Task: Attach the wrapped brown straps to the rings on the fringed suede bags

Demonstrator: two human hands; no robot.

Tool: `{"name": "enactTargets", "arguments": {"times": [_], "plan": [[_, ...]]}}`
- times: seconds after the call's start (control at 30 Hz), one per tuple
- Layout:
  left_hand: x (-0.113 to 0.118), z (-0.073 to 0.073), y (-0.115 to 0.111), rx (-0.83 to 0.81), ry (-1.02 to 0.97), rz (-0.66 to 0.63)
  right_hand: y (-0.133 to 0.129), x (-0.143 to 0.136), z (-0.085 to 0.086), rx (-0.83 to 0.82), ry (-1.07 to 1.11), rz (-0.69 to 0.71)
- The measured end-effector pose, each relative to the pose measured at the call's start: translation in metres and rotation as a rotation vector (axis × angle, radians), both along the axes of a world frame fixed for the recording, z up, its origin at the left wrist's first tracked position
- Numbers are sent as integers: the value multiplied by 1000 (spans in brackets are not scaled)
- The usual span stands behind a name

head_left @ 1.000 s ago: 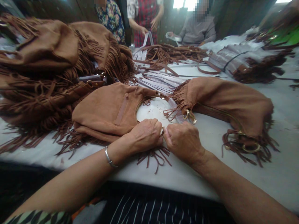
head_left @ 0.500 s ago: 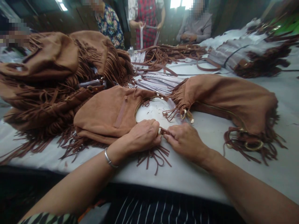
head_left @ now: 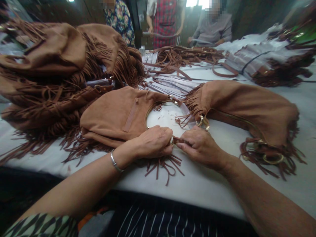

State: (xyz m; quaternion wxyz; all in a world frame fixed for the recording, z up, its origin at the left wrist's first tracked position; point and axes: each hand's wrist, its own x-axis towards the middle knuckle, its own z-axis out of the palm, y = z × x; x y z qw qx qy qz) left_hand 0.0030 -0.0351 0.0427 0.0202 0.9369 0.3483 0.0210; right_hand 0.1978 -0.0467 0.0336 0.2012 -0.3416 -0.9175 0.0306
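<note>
A brown strap is pinched between the two hands at the near edge of the desk, just in front of the bag it belongs to. The left hand is closed in a fist around the strap's end where it meets the bag, and the right hand is closed on the strap's other side, fingertips touching it, so that the hands are almost knuckle to knuckle. The bag is laid flat on the desk, its body to the left and its curved handle arching away behind the hands; fringe is spread from under the left hand toward the desk edge. A bracelet is worn on the left wrist. To the right, a second bag is laid on its side, with gold rings at its near end just beyond the right hand and another ring among its fringe farther right. A pile of bags is heaped on the left of the desk. Loose straps and clear sleeves are spread farther back. Three people are seen at the far end, one in a plaid apron.
</note>
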Motion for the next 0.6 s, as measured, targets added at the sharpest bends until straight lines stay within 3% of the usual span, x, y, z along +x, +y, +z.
{"name": "enactTargets", "arguments": {"times": [0.2, 0.4, 0.6], "plan": [[1, 3, -4, -16, -17, -61, 10, 8, 14, -395, 80, 170], [10, -1, -9, 115, 50, 152, 0, 5, 18, -522, 190, -34], [9, -4, -2, 49, 100, 39, -3, 2, 15, -565, 266, -90]]}}
